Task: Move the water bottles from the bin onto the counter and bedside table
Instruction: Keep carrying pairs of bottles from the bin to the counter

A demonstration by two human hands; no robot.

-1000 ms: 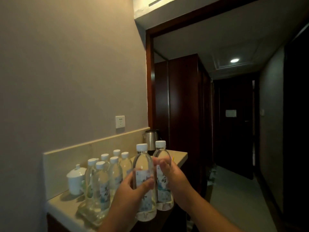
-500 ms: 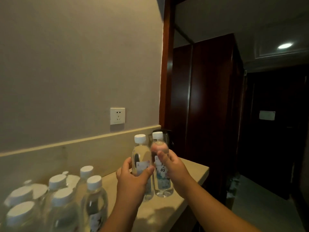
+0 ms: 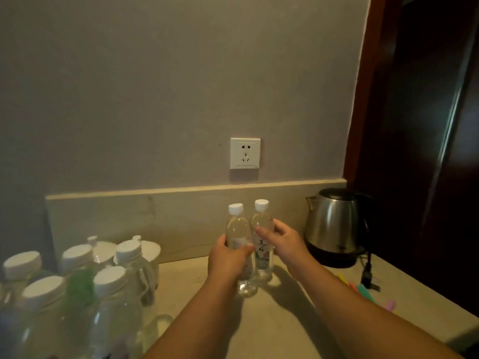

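Both forearms reach fwd from the bottom edge, converging mid-desk. Left hand [image 3: 229, 259] wraps the left bottle [image 3: 239, 244] at label height, thumb across the front, fingers [image 3: 223, 243] curled round the far side; right hand [image 3: 281, 243] grasps the right bottle [image 3: 263, 237] from its right side, fingertips on the upper body, thumb near the shoulder. Both bottles upright, white caps, side by side and touching or nearly so, w/ their bases at the desk [image 3: 280, 320] surface; can't tell if the left one's base is fully down. They stand a little in front of the backsplash [image 3: 160, 218], below the wall socket [image 3: 245, 153]. Steel kettle [image 3: 334, 226] on its black base sits to the right, near the right hand but apart; its cord and plug [image 3: 368, 274] trail along the desk beside it, w/ some small colored bits [image 3: 363, 291] at the right edge, too blurred to identify. Left foreground: a cluster of capped bottles [image 3: 85, 294], close to the camera, blurred; behind them two white lidded cups [image 3: 150, 248] against the backsplash. Dark wood panel [image 3: 414, 125] at far right.
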